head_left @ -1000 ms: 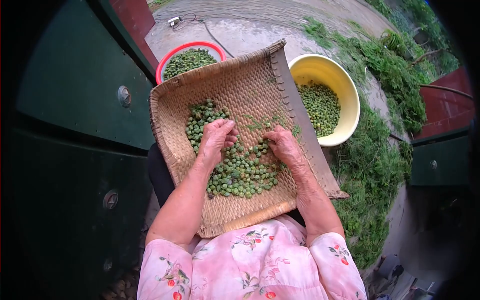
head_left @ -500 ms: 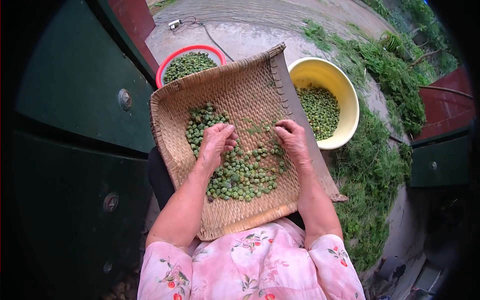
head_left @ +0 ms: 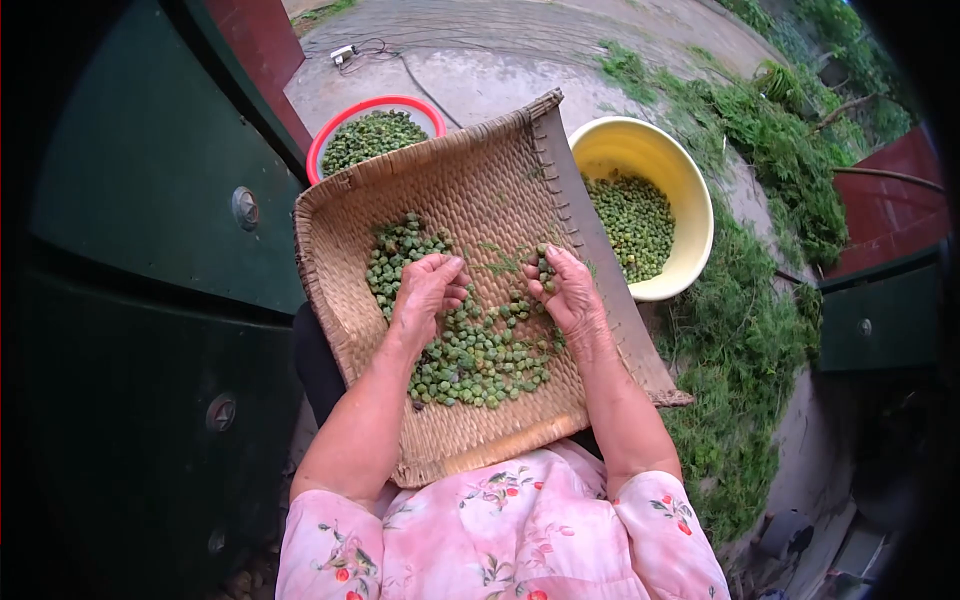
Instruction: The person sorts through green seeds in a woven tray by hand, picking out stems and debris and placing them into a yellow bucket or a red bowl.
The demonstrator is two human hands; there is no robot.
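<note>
A woven basket tray [head_left: 490, 180] rests tilted on my lap, with many small green cones [head_left: 470, 365] spread over its middle and lower part. My left hand [head_left: 430, 290] hovers above the cones, fingers curled with thumb and forefinger together; whatever it may pinch is too small to make out. My right hand [head_left: 565, 285] is curled around a few green cones [head_left: 545, 262] near the tray's right side. Thin green sprigs [head_left: 497, 260] lie between the two hands.
Beyond the tray stands a red-rimmed basin [head_left: 318, 150] of green cones. A yellow bucket [head_left: 690, 190] with more cones is at the right. Cut green branches [head_left: 740, 370] cover the ground on the right. Dark green metal doors [head_left: 150, 150] stand on the left.
My right hand has turned and moved slightly left and down, and green cones now show in its fingers. My left hand is almost where it was.
</note>
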